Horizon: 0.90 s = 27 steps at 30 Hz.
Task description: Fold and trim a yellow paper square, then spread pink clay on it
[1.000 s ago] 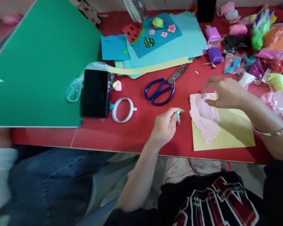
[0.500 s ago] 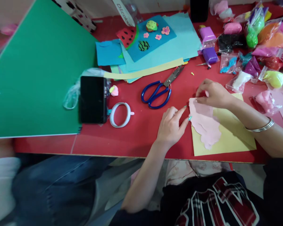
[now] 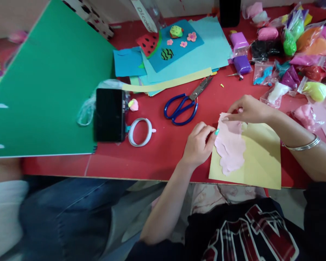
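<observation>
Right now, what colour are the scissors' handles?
Dark blue; the scissors show clearly in the head view.

Left hand pinches the left edge of a flattened pink clay sheet; right hand presses fingertips on its top edge. The sheet lies on a yellow paper at the red table front edge. Blue-handled scissors lie near, apart.

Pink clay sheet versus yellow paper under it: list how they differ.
The pink clay sheet has wavy, ragged edges; the yellow paper has straight edges. The clay sheet is smaller and lies on the paper's left part. Both hands, left and right, touch the clay sheet's edge. Both lie flat on the red table.
</observation>
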### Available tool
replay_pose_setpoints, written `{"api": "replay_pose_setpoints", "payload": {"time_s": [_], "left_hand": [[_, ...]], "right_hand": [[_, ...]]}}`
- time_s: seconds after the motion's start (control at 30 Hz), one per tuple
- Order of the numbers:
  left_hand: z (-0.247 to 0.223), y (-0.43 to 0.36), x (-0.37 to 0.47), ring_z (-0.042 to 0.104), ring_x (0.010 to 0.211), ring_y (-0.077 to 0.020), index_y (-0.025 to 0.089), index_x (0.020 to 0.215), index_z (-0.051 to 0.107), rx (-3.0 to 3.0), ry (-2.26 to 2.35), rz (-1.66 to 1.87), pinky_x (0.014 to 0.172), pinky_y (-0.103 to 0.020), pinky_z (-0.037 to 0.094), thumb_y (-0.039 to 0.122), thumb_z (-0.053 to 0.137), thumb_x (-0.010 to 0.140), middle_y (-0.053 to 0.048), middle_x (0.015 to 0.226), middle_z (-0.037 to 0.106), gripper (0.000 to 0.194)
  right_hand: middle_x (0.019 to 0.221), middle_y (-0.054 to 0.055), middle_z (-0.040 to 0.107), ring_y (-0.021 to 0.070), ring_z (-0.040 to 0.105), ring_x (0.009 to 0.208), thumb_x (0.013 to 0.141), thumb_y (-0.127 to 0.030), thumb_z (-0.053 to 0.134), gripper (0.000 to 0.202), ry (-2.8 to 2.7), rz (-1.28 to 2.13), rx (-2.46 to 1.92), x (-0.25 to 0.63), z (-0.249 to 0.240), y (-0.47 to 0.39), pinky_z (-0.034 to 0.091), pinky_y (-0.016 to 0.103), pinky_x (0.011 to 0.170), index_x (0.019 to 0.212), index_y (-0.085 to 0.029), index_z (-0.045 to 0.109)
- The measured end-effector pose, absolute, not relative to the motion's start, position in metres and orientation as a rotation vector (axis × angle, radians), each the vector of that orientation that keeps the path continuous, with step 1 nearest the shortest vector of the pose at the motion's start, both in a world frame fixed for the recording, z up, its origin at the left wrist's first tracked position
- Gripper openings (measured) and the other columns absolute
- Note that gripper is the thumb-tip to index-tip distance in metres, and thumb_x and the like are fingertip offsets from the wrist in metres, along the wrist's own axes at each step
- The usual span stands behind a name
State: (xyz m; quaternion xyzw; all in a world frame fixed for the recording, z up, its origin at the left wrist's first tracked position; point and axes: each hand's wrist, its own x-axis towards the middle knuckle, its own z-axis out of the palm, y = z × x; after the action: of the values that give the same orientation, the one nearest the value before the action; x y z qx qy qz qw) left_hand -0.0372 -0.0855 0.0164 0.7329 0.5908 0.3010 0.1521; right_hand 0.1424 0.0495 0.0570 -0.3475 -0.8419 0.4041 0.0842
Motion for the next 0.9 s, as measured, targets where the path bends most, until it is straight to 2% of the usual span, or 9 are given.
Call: {"api": "replay_pose_setpoints", "payload": {"time_s": [0.2,0.57,0.77,0.9], "left_hand": [[0.019,-0.090,-0.040,0.051,0.066,-0.0136,0.017,0.086,0.062,2.105,1.671,0.936,0.061,-0.025,0.043,0.026,0.049,0.094,0.000,0.073,0.051,0.018],[0.031,-0.102,-0.044,0.050,0.063,-0.0126,0.019,0.077,0.059,2.045,1.611,0.807,0.058,-0.025,0.042,0.023,0.048,0.091,0.001,0.070,0.049,0.019],[0.032,-0.096,-0.038,0.049,0.062,-0.0130,0.019,0.077,0.056,2.003,1.635,0.786,0.057,-0.025,0.041,0.032,0.046,0.094,0.000,0.071,0.052,0.023],[0.030,-0.093,-0.034,0.049,0.063,-0.0129,0.020,0.074,0.054,2.024,1.659,0.831,0.058,-0.025,0.040,0.030,0.045,0.094,0.000,0.070,0.052,0.025]], "right_hand": [[0.056,0.001,0.059,0.0088,0.049,0.050,0.069,-0.059,0.069,0.046,-2.350,1.407,-1.025,0.146,0.056,0.053,0.039,0.026,0.052,0.070,-0.013,0.073],[0.055,0.001,0.058,0.0090,0.050,0.048,0.069,-0.058,0.072,0.044,-2.322,1.423,-1.018,0.152,0.062,0.060,0.039,0.025,0.049,0.070,-0.013,0.071],[0.050,-0.002,0.055,0.0076,0.047,0.044,0.070,-0.057,0.071,0.042,-2.362,1.400,-1.048,0.148,0.067,0.054,0.036,0.024,0.045,0.065,-0.016,0.069],[0.051,-0.002,0.054,0.0074,0.046,0.045,0.070,-0.057,0.070,0.042,-2.371,1.394,-1.034,0.148,0.065,0.055,0.035,0.024,0.045,0.066,-0.016,0.070]]}}
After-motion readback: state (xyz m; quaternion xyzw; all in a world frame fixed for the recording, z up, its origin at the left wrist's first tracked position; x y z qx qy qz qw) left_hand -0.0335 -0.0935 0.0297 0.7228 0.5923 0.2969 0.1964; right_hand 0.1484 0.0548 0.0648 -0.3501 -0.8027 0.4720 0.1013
